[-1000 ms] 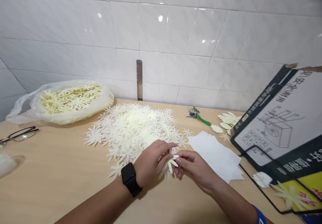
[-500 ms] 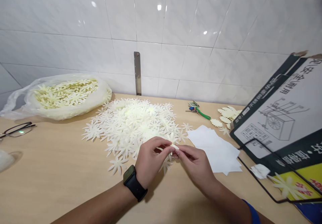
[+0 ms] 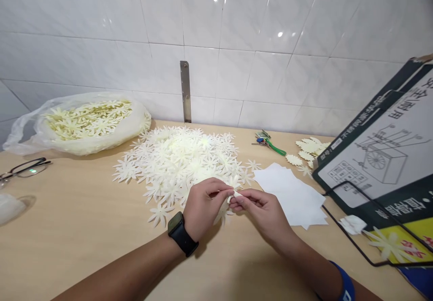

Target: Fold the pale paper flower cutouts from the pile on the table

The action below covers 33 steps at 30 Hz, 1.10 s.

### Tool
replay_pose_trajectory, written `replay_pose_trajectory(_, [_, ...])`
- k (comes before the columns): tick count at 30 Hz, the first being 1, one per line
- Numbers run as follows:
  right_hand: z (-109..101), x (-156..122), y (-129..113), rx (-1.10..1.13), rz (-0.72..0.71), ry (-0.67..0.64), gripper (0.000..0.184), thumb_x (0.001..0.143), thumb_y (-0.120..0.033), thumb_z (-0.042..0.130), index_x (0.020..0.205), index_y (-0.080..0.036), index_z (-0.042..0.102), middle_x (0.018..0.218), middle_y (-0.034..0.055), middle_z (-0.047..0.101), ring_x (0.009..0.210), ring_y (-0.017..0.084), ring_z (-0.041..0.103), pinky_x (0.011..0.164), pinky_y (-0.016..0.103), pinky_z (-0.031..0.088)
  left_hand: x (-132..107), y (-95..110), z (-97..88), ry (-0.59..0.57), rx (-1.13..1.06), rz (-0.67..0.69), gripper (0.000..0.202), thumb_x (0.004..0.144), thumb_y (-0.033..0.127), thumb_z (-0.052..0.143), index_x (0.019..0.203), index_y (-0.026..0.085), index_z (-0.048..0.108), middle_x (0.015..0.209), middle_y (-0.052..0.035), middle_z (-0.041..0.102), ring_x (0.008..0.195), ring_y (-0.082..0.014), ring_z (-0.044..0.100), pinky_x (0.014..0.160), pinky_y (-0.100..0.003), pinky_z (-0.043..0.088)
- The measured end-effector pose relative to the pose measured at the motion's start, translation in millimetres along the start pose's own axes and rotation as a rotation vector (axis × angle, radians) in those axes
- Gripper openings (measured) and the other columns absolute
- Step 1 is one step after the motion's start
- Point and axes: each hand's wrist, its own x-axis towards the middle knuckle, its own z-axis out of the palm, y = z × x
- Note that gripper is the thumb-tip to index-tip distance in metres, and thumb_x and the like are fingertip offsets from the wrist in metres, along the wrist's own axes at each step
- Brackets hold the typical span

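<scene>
Cream-white, flower-shaped cutout, apparently partly folded, is gripped by the fingers of left hand and right hand above the pale wooden bench. Its folding looks midway; the heaped white flower cutouts on the far side appear unfolded.

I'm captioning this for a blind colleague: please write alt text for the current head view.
A left hand and right hand pinch a pale piece at the near edge of a pile of flower-shaped cutouts on a tan table. A plastic bag of similar cutouts lies left; white sheets and a printed box are right.
</scene>
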Motion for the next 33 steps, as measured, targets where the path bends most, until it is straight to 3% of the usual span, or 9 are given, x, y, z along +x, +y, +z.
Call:
replay_pose_trajectory(4, [-2, 1, -5, -0.02, -0.001, 0.004, 0.026, 0.082, -0.042, 0.069, 0.079, -0.017, 0.074, 0.075, 0.0063, 0.074, 0.073, 0.02, 0.07, 0.071, 0.032, 0.059, 8, 0, -3.5, -0.015, -0.181, -0.179, 0.014, 0.08, 0.026, 0.062, 0.073, 0.015, 0.068, 0.069, -0.0017, 0.065, 0.068, -0.0141, 0.061, 0.066, -0.025, 0.051])
replay_pose_trajectory(9, [-9, 5, -3, 0.017, -0.015, 0.064, 0.027, 0.081, -0.043, 0.07, 0.077, -0.017, 0.072, 0.075, 0.0062, 0.072, 0.073, 0.02, 0.07, 0.069, 0.032, 0.058, 23, -7, -15.1, 0.119, -0.49, -0.329, 0.019, 0.079, 0.034, 0.064, 0.079, 0.015, 0.058, 0.062, 0.0035, 0.057, 0.06, -0.0096, 0.059, 0.065, -0.024, 0.055])
replay_pose_trajectory(13, [-12, 7, 0, 0.054, 0.018, 0.101, 0.027, 0.082, -0.043, 0.068, 0.08, -0.016, 0.072, 0.078, 0.0065, 0.072, 0.073, 0.02, 0.069, 0.069, 0.03, 0.057, 28, -8, -21.3, 0.117, -0.683, -0.494, 0.015, 0.081, 0.026, 0.064, 0.09, 0.016, 0.057, 0.071, -0.001, 0.066, 0.069, -0.0102, 0.066, 0.074, -0.025, 0.056])
replay_pose_trajectory(16, [-12, 8, 3, 0.052, 0.028, 0.117, 0.028, 0.081, -0.044, 0.069, 0.082, -0.016, 0.073, 0.079, 0.0068, 0.072, 0.073, 0.019, 0.069, 0.069, 0.03, 0.057, 29, -9, -20.4, 0.067, -0.76, -0.539, 0.018, 0.083, 0.03, 0.063, 0.093, 0.015, 0.058, 0.088, -0.007, 0.07, 0.079, -0.0131, 0.069, 0.08, -0.028, 0.056])
replay_pose_trajectory(19, [-11, 9, 7, 0.049, 0.03, 0.121, 0.029, 0.08, -0.045, 0.071, 0.082, -0.016, 0.073, 0.077, 0.0069, 0.073, 0.071, 0.02, 0.069, 0.068, 0.03, 0.056, 29, -13, -18.5, 0.039, -0.626, -0.467, 0.022, 0.08, 0.034, 0.068, 0.086, 0.014, 0.06, 0.089, -0.0078, 0.07, 0.076, -0.0132, 0.067, 0.076, -0.028, 0.055])
replay_pose_trajectory(24, [-11, 10, 10, 0.043, 0.022, 0.149, 0.029, 0.08, -0.045, 0.071, 0.084, -0.016, 0.073, 0.078, 0.0074, 0.073, 0.072, 0.02, 0.07, 0.067, 0.031, 0.057, 27, -21, -20.1, -0.025, -0.109, -0.177, 0.032, 0.088, 0.041, 0.055, 0.075, 0.014, 0.065, 0.081, -0.007, 0.071, 0.084, -0.0209, 0.066, 0.079, -0.033, 0.051])
replay_pose_trajectory(27, [-11, 10, 9, 0.036, -0.003, 0.159, 0.028, 0.081, -0.045, 0.07, 0.084, -0.017, 0.073, 0.079, 0.0073, 0.073, 0.072, 0.021, 0.069, 0.067, 0.032, 0.057, 26, -24, -22.3, 0.019, 0.147, 0.008, 0.032, 0.093, 0.039, 0.046, 0.093, 0.017, 0.069, 0.107, -0.0083, 0.07, 0.105, -0.024, 0.062, 0.096, -0.039, 0.045])
replay_pose_trajectory(30, [-10, 9, 9, 0.01, -0.025, 0.173, 0.029, 0.081, -0.045, 0.07, 0.085, -0.017, 0.073, 0.078, 0.0074, 0.073, 0.072, 0.021, 0.069, 0.067, 0.033, 0.058, 24, -21, -23.4, 0.11, 0.303, 0.184, 0.036, 0.091, 0.035, 0.053, 0.124, 0.021, 0.058, 0.133, -0.0097, 0.057, 0.127, -0.0248, 0.048, 0.108, -0.044, 0.035])
replay_pose_trajectory(33, [-8, 8, 9, -0.021, -0.045, 0.177, 0.029, 0.081, -0.046, 0.069, 0.084, -0.017, 0.073, 0.077, 0.0069, 0.073, 0.071, 0.021, 0.069, 0.067, 0.033, 0.058, 18, -13, -22.1, 0.169, 0.354, 0.32, 0.034, 0.09, 0.03, 0.056, 0.122, 0.019, 0.058, 0.128, -0.0114, 0.06, 0.123, -0.0241, 0.05, 0.106, -0.043, 0.038])
